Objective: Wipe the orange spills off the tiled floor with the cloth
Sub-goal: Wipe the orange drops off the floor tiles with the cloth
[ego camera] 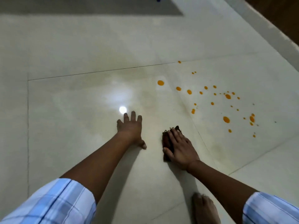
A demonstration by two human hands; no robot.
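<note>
A dark brown cloth (166,139) lies on the pale tiled floor (80,94) under my right hand (179,147), which presses it flat with fingers spread and the thumb at its left edge. My left hand (131,128) rests flat on the floor to the left of the cloth, fingers straight and spread. Several orange spills (226,119) dot the tiles to the right and beyond the cloth, the largest drop (160,82) farthest left. A faint yellowish smear shows on the tile right of the cloth.
A bare foot (204,207) stands on the floor at the bottom right. A raised ledge and dark wooden surface (281,18) run along the upper right. A lamp's reflection (123,109) glares just beyond my left hand. A grey mat (90,5) lies at the top.
</note>
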